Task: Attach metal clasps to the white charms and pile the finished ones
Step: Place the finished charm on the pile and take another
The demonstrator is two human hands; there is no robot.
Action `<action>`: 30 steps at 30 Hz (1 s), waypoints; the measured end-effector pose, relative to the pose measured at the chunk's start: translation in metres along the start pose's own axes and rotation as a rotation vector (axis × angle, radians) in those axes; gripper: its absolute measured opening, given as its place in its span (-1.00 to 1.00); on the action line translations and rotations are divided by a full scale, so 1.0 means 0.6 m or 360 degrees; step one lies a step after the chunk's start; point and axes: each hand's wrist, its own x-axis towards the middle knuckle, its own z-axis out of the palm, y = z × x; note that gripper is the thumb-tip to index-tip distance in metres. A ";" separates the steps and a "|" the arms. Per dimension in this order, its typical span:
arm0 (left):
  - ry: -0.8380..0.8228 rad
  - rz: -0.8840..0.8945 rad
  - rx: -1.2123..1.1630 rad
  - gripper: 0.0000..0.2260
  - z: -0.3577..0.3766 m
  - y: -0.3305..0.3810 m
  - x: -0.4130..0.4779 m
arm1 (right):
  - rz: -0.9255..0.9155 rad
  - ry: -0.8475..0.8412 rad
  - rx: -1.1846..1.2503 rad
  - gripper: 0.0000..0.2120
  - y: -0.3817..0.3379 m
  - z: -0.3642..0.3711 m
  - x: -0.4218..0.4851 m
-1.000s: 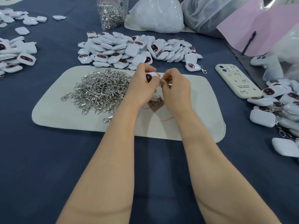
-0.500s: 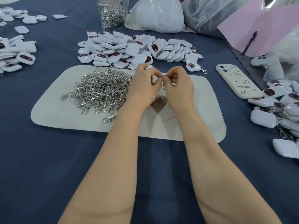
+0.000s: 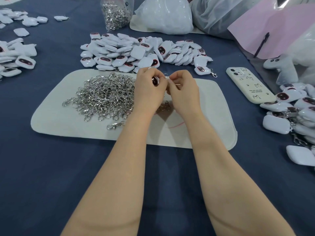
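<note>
My left hand (image 3: 150,89) grips a white charm (image 3: 155,81) with a dark face, mostly hidden by the fingers. My right hand (image 3: 183,90) pinches a small metal clasp (image 3: 167,78) against the charm's edge. Both hands meet above the white mat (image 3: 213,106). A heap of loose silver clasps (image 3: 105,96) lies on the mat's left half. A pile of white charms without clasps (image 3: 136,51) sits just beyond the mat. Charms with clasps attached are piled at the right edge (image 3: 293,113).
A cream phone (image 3: 249,86) lies right of the mat. One clasped charm (image 3: 202,69) lies alone near it. A bag of clasps (image 3: 116,13) and white plastic bags (image 3: 163,16) stand at the back. More charms (image 3: 15,55) lie at the left. Pink paper with a pen (image 3: 260,43) sits far right.
The charm has turned in my left hand, so its dark face shows again. My hands have stayed together over the mat, with only small finger shifts.
</note>
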 end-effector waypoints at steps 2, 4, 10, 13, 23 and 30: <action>0.0013 -0.0031 -0.0028 -0.91 0.000 0.000 0.001 | 0.0006 -0.0020 -0.0023 -0.85 0.000 0.000 0.000; 0.0003 -0.0033 -0.0020 -0.91 0.000 0.000 0.002 | -0.0018 0.0002 -0.0050 -0.91 0.000 0.001 -0.001; -0.0039 0.0006 -0.0016 -0.89 0.003 0.003 -0.002 | -0.0090 0.0121 -0.0106 -0.92 -0.003 -0.004 -0.001; -0.0054 0.0001 -0.0047 -0.89 0.004 0.003 -0.001 | -0.0092 0.0135 -0.0113 -0.92 -0.004 -0.004 -0.001; -0.0045 -0.0103 -0.0087 -0.92 0.004 0.002 0.001 | -0.0104 0.0098 -0.0052 -0.89 -0.006 -0.003 -0.003; -0.0063 -0.0070 0.0007 -0.92 0.005 0.002 0.001 | -0.0151 0.0172 -0.0067 -0.89 -0.007 -0.002 -0.005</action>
